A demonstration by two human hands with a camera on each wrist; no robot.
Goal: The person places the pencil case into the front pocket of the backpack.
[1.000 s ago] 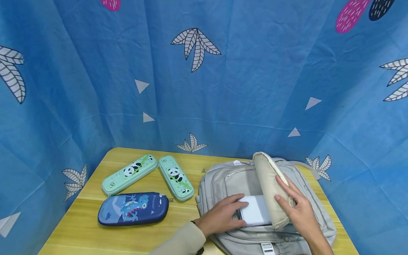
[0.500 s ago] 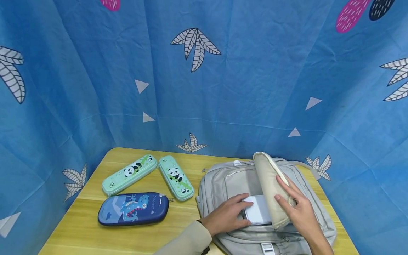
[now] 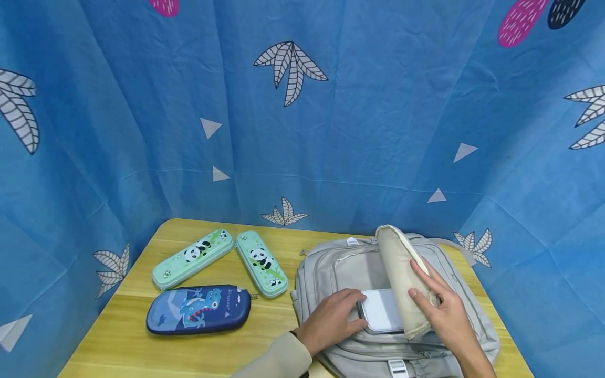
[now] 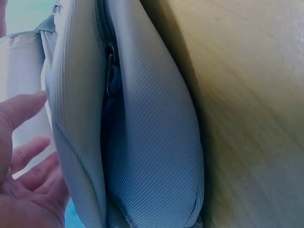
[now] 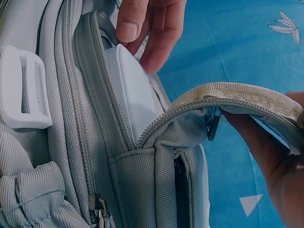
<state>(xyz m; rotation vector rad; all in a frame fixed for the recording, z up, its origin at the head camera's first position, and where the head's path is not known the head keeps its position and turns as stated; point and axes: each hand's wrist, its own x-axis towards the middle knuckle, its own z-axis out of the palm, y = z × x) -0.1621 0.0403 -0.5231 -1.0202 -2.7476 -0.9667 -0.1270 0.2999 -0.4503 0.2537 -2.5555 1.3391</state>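
Observation:
A grey backpack [image 3: 354, 262] lies on the table at the right, with its front pocket unzipped. Inside that pocket is a flat white case [image 3: 382, 311] with rounded corners; the right wrist view shows its smooth end [image 5: 130, 90] poking past the zip. My left hand [image 3: 331, 321] is at the case's left end, fingers loosely bent and spread from the thumb. With my right hand [image 3: 441, 310] I grip the pocket's flap [image 3: 402, 283] and hold it folded back, its beige lining facing up. The flap covers the case's right part.
On the left of the table [image 3: 118, 352] lie two mint panda pencil cases [image 3: 194, 257] and a dark blue dinosaur pencil case [image 3: 198, 310]. A blue patterned curtain [image 3: 302, 131] surrounds the table's back and sides. A white buckle [image 3: 398, 368] sits at the backpack's near edge.
My left hand first shifted right with the white case, deeper under the flap, then its fingers drew back off the case's top to its left end. The right hand keeps holding the flap.

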